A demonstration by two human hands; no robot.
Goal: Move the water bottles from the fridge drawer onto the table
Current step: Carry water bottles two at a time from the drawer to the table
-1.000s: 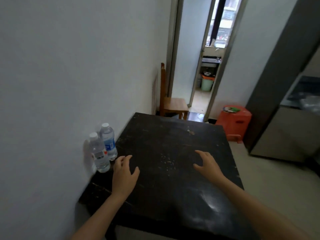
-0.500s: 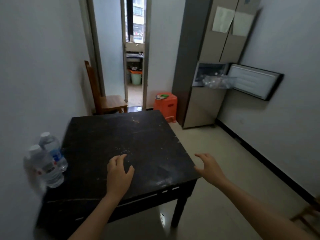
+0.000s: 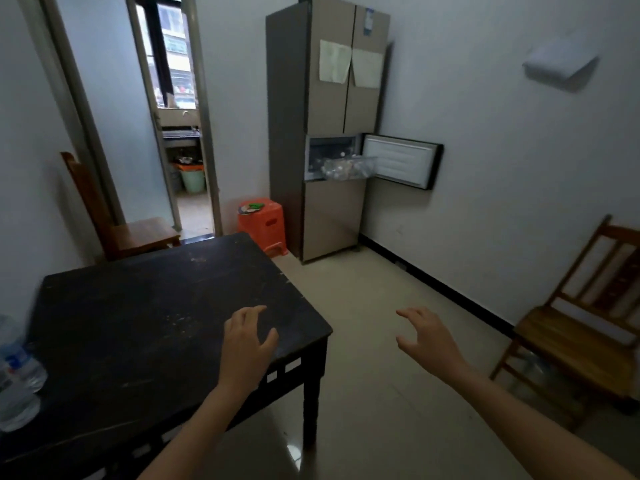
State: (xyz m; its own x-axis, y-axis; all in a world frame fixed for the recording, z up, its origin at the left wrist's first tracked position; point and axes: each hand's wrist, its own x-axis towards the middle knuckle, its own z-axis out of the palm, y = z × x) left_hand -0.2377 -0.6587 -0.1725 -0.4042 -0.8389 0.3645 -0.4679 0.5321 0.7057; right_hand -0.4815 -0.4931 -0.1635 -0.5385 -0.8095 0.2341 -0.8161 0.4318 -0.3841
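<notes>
Hovering over the near right corner of the dark tabletop [image 3: 138,323]: left hand [image 3: 247,344], grip released, fingers loosely spread, holding nothing. Stretched out over the floor just right of that corner: right hand [image 3: 429,337], grip likewise released, fingers apart, empty. Standing at the tabletop's left edge, blurred and cut by the frame: water bottles [image 3: 17,372]. Across the room, fridge [image 3: 325,98] with middle door [image 3: 401,161] swung open to the right and clear drawer [image 3: 346,166] pulled out, blurred clear shapes inside. Beside the fridge, orange stool [image 3: 263,221].
</notes>
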